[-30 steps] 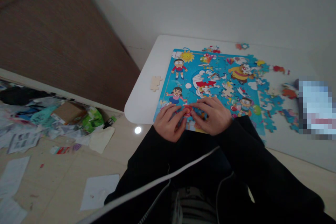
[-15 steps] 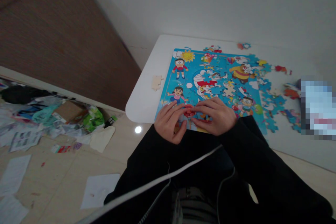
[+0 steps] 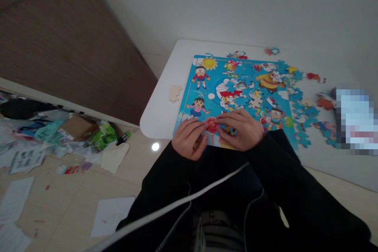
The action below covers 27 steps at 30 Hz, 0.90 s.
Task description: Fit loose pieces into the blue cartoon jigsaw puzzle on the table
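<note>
A small round red object (image 3: 212, 125) sits between my two hands, its exact kind too blurred to name. From the left, my left hand (image 3: 189, 138) closes its fingers on the object's edge. My right hand (image 3: 242, 129) pinches the other side with thumb and fingertips. Under both hands lies a blue cartoon jigsaw puzzle board (image 3: 184, 104). Loose puzzle pieces (image 3: 232, 86) are scattered over its middle, and my hands cover part of its near edge.
More loose pieces (image 3: 307, 116) lie right of the board on the white table (image 3: 158, 114). A plain piece (image 3: 175, 93) rests to the left. At the right is a blurred-out screen (image 3: 357, 120). A white cable (image 3: 189, 199) crosses my lap; bags and papers cover the floor at left.
The red object has tilted so that more of its round face shows. Both hands stay on it, with small finger shifts. The whole view has moved slightly.
</note>
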{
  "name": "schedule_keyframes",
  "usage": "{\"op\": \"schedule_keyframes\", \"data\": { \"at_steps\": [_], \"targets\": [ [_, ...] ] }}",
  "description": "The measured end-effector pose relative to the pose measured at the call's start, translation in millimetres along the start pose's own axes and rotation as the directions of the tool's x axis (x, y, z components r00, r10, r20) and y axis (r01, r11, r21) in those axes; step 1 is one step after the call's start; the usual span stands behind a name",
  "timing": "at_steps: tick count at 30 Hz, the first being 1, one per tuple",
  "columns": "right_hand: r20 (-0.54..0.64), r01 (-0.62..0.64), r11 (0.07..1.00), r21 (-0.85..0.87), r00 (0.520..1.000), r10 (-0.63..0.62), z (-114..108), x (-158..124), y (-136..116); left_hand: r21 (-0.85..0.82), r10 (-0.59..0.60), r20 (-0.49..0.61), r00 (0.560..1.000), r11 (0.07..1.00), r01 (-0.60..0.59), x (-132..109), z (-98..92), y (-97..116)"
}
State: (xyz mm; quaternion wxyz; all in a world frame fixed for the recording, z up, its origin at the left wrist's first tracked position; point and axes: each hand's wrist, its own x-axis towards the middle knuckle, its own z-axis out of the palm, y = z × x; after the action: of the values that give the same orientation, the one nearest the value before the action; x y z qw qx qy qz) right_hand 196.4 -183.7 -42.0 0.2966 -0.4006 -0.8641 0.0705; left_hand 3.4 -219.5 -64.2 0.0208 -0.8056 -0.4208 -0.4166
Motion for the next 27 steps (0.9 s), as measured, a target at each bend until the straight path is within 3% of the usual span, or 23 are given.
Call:
{"op": "schedule_keyframes", "data": {
  "at_steps": [15, 22, 27],
  "targets": [
    [0.034, 0.010, 0.995, -0.096, 0.999, -0.006, 4.3, 2.4, -3.1, 0.047, 0.005, -0.023, 1.000, 0.999, -0.004, -0.6, -1.4, -3.3],
    [-0.036, -0.043, 0.996, -0.083, 0.999, 0.040, 3.8, 7.0, -6.0, 0.034, -0.025, -0.022, 0.999, 0.999, 0.025, -1.0, -1.7, -2.1],
    [-0.061, 0.021, 0.999, -0.035, 0.998, -0.023, 3.8, 4.9, -0.4, 0.052, -0.045, -0.012, 0.999, 0.998, 0.045, -1.2, -2.5, -1.5]
  ]
}}
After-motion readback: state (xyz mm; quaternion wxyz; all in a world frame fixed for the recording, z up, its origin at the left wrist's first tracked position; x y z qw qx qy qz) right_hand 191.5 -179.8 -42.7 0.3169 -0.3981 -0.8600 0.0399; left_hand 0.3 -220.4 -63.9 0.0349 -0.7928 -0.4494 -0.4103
